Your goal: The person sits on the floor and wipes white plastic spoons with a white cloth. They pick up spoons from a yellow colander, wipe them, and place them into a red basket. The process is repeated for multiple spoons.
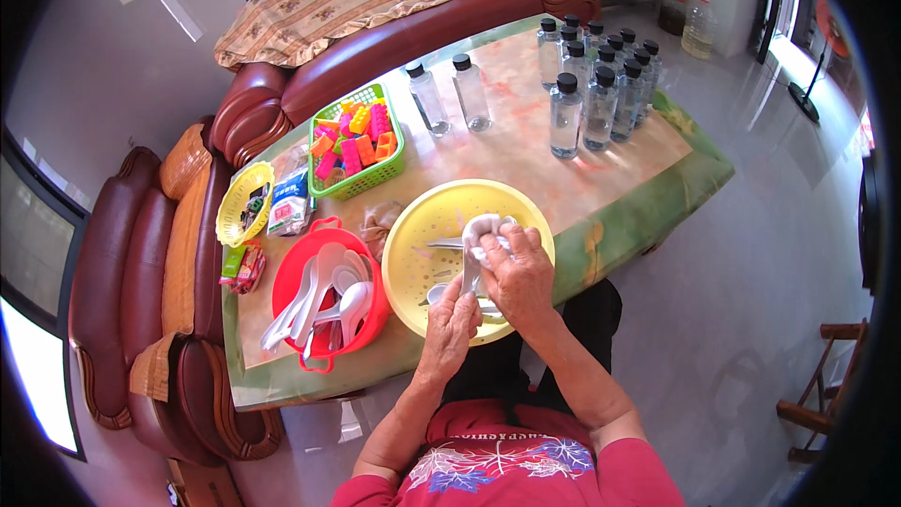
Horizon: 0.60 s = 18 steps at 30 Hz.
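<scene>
The person's red printed shirt (507,469) lay nearest the camera, and both bare forearms rose from it toward the round yellow perforated plastic colander (422,225) that sat at the near edge of the marbled tabletop (526,145). Over the near half of that colander the left hand (449,327) was closed on the lower end of a white plastic spoon (469,272), whose long axis ran nearly straight away from the person, from the near rim toward the colander's middle. The right hand (518,274) sat just beyond and to the right of the left one, its fingers (497,242) curled and pressing a crumpled white cloth (481,228) around the spoon's upper part. So the spoon lay between the two hands, touching both, with the left hand nearer its near end. More white spoons rested inside the colander, one under the hands, one pointing left. Just left of the colander stood a red plastic basin (291,272) heaped with white spoons and ladles. Beyond the colander stood a green basket of coloured toy bricks (357,145); farther off, to the right, stood clear black-capped plastic bottles (601,75).
</scene>
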Available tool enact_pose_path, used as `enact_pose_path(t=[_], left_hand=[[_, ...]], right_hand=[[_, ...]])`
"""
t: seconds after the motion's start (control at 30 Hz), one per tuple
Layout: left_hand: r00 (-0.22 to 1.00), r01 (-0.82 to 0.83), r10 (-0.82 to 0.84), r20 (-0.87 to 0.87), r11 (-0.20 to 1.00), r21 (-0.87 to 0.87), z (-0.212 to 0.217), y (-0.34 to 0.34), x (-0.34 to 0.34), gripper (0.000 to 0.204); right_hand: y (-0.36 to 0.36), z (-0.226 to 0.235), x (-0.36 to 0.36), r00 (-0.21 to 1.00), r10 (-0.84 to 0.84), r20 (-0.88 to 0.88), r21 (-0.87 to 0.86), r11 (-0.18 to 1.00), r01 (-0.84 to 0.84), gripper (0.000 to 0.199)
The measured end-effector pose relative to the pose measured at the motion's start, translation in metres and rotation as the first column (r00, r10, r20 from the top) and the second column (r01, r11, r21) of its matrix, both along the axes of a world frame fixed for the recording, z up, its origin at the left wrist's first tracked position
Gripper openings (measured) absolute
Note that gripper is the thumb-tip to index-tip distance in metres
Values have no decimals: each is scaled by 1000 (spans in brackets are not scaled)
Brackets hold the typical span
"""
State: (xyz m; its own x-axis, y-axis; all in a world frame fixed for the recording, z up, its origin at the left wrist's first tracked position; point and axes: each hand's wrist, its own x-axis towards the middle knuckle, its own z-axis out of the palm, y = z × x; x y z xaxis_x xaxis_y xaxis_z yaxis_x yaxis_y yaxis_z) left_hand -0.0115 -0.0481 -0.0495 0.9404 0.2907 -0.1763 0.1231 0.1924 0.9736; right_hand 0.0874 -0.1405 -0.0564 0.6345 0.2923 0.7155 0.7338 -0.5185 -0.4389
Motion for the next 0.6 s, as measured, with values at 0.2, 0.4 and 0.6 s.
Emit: enact_pose_path(t=[0.2, 0.4, 0.6], left_hand=[[999, 35, -36, -18, 997, -67, -5, 7, -5, 22], [997, 58, -63, -38, 989, -137, -1, 1, -12, 30], [999, 45, -42, 24, 989, -143, -2, 0, -12, 40]], right_hand=[[-15, 4, -20, 908, 352, -226, 42, 935, -352, 24], [0, 5, -6, 987, 159, -17, -3, 987, -159, 20], [19, -7, 7, 993, -110, -42, 174, 978, 116, 23]])
